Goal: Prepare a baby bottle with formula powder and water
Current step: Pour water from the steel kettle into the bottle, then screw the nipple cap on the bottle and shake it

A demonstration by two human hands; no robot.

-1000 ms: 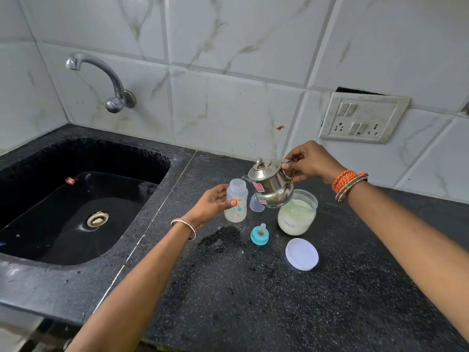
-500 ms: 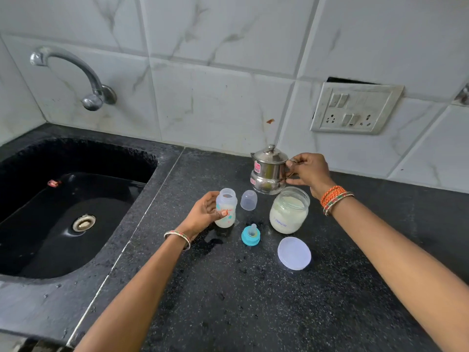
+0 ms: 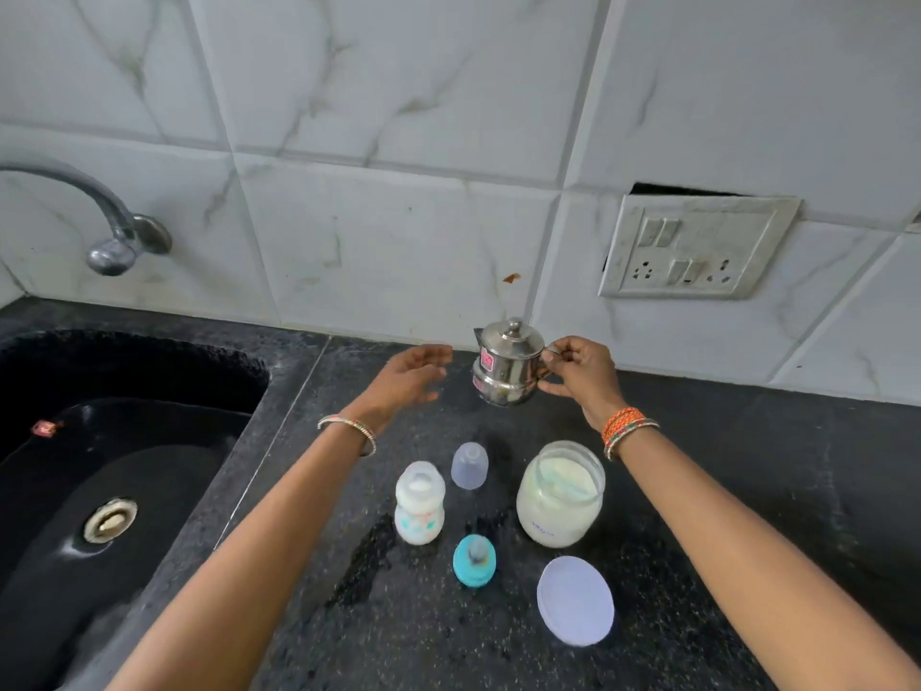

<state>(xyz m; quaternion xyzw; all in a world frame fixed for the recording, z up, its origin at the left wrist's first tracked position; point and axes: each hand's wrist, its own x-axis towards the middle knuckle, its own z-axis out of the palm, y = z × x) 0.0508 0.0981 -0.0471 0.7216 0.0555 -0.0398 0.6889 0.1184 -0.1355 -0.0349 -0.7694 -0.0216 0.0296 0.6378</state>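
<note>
The open baby bottle (image 3: 419, 503) stands upright on the black counter (image 3: 747, 491), with white liquid inside. Its clear cap (image 3: 469, 465) sits just behind it and the teal nipple ring (image 3: 474, 561) lies in front. An open glass jar of formula powder (image 3: 560, 493) stands to the right, its white lid (image 3: 575, 600) lying in front. A small steel kettle (image 3: 506, 364) rests near the wall, upright. My right hand (image 3: 580, 374) grips its handle. My left hand (image 3: 411, 379) hovers open just left of the kettle, touching nothing.
A black sink (image 3: 114, 471) with a drain lies to the left, a steel tap (image 3: 107, 226) on the wall above it. A switch and socket plate (image 3: 695, 246) is on the tiled wall at right. Wet patches mark the counter around the bottle.
My left hand let go of the bottle and moved up toward the kettle. My right hand moved the kettle back from the bottle and set it upright near the wall.
</note>
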